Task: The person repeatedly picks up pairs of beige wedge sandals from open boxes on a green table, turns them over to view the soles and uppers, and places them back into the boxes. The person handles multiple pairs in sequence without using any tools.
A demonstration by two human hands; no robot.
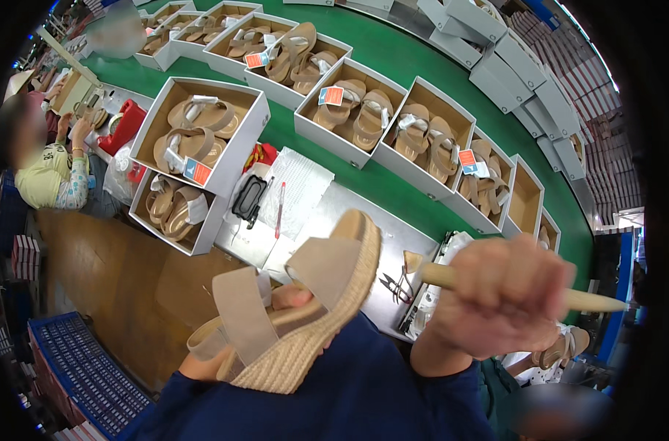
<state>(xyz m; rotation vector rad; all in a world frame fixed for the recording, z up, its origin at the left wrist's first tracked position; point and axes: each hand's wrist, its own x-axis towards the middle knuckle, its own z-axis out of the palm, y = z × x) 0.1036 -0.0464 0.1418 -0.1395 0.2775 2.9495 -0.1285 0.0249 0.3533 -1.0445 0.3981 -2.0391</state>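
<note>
The left hand (290, 298) is slipped inside a beige wedge sandal (297, 305), its fingers closed under the broad straps so that only a little of the hand shows between them; it holds the shoe tilted, toe raised toward the metal counter (349, 213) and heel low over the dark blue sleeve (349, 389). The right hand (503, 298) is closed in a tight fist around a wooden stick (591, 300), which pokes out on both sides of the fist and lies nearly level, just right of the sandal. The sandal has two wide fabric straps, a thinner heel strap and a woven rope sole, thick at the heel. It hangs in front of the near edge of the counter, not resting on it. On the counter behind it lie a red pen (279, 209), white sheets of paper (301, 180) and small scissors (389, 283). Open white boxes (202, 128) with paired sandals stand along the counter's far edge and the green belt (393, 55).
</note>
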